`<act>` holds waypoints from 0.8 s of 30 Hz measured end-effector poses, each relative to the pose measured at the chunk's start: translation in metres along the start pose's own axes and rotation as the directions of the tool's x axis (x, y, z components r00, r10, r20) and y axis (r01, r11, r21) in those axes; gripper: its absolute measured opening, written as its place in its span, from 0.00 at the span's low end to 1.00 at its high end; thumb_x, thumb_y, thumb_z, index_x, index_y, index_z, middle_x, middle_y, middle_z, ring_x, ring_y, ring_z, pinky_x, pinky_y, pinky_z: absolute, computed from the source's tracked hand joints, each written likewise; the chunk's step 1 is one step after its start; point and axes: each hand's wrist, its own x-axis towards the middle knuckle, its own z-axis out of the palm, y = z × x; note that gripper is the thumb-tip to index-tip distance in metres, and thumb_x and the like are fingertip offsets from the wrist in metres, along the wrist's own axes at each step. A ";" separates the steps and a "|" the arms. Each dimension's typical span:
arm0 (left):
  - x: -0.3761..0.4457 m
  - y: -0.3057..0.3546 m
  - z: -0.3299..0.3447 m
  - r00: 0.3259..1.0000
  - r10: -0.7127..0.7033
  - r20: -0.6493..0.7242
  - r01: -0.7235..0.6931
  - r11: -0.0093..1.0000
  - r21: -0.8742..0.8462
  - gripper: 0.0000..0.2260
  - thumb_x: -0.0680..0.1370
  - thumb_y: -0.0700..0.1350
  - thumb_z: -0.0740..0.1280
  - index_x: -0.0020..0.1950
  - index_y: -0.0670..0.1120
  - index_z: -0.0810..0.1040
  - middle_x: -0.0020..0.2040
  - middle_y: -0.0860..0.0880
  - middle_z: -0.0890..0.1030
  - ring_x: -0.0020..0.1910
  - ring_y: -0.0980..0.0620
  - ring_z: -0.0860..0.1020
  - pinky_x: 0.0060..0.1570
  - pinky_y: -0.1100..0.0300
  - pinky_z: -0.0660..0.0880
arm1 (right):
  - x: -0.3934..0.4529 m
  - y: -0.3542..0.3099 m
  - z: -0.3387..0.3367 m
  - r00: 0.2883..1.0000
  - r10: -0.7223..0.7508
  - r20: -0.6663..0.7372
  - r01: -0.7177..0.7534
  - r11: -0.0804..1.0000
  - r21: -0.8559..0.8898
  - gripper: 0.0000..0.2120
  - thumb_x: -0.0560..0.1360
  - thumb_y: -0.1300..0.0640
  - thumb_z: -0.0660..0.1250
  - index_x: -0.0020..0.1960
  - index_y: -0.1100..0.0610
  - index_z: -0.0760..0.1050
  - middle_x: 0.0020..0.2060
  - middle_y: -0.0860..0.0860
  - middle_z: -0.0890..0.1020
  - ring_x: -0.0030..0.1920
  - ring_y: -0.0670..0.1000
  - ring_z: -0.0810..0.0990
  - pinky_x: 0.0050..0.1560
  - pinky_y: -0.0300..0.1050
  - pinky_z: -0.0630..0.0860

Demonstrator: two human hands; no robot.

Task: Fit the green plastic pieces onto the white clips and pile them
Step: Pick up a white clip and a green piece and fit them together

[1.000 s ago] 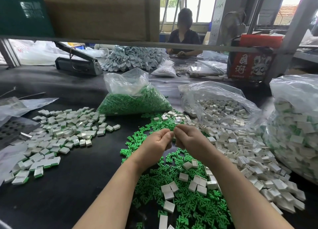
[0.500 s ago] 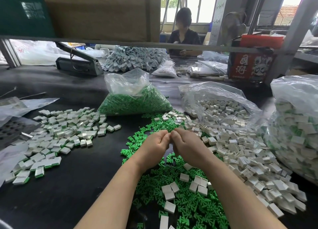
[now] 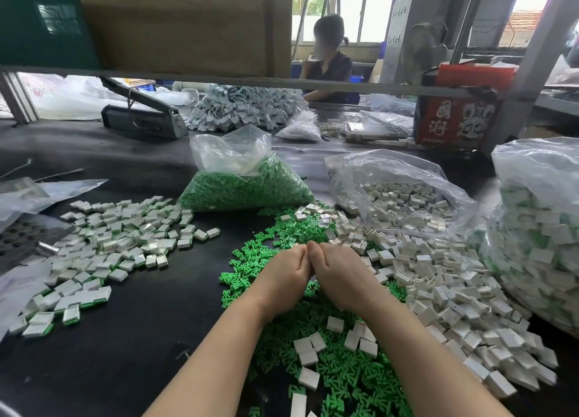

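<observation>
while curled knuckle to knuckle over the green pieces, left hand and right hand hide any held part

The dark desk carries loose green pieces at lower centre, white clips to the right, assembled clips at left (spread thin), and plastic bags behind.

Whatever the left hand and right hand pinch is hidden behind their curled fingers. The big clear plastic bag of assembled white-and-green clips is cut off at the right edge.
</observation>
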 end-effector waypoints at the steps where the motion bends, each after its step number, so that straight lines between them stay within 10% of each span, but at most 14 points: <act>1: 0.000 -0.001 0.001 1.000 0.001 0.008 -0.001 1.000 0.020 0.13 0.84 0.50 0.54 0.44 0.55 0.75 0.37 0.62 0.80 0.37 0.65 0.77 0.38 0.68 0.72 | 0.000 0.000 0.001 1.000 -0.007 -0.002 0.007 1.000 -0.018 0.23 0.84 0.48 0.48 0.40 0.57 0.73 0.38 0.53 0.79 0.41 0.54 0.76 0.43 0.49 0.68; 6: 0.002 -0.004 0.005 1.000 -0.012 -0.001 0.012 0.986 0.165 0.15 0.85 0.52 0.52 0.55 0.49 0.77 0.50 0.49 0.83 0.49 0.50 0.79 0.52 0.51 0.75 | -0.002 0.002 0.004 1.000 -0.025 -0.005 0.025 0.997 -0.073 0.21 0.84 0.52 0.47 0.33 0.49 0.62 0.30 0.45 0.69 0.36 0.51 0.70 0.39 0.46 0.60; 18: 0.002 -0.007 0.006 1.000 0.006 0.023 -0.011 0.979 0.202 0.16 0.85 0.53 0.52 0.59 0.50 0.77 0.54 0.50 0.83 0.52 0.50 0.79 0.55 0.51 0.75 | -0.001 0.006 0.009 0.999 -0.022 -0.029 0.020 0.998 -0.058 0.21 0.84 0.52 0.47 0.33 0.49 0.63 0.31 0.46 0.70 0.34 0.49 0.70 0.38 0.45 0.61; 24: 0.002 0.001 -0.004 0.998 0.027 0.047 -0.022 0.994 -0.111 0.12 0.84 0.48 0.56 0.44 0.49 0.74 0.37 0.55 0.74 0.36 0.58 0.71 0.42 0.56 0.69 | 0.000 0.013 -0.002 0.996 0.072 0.052 -0.088 0.903 0.421 0.19 0.84 0.54 0.52 0.38 0.57 0.71 0.31 0.51 0.74 0.32 0.51 0.71 0.39 0.51 0.70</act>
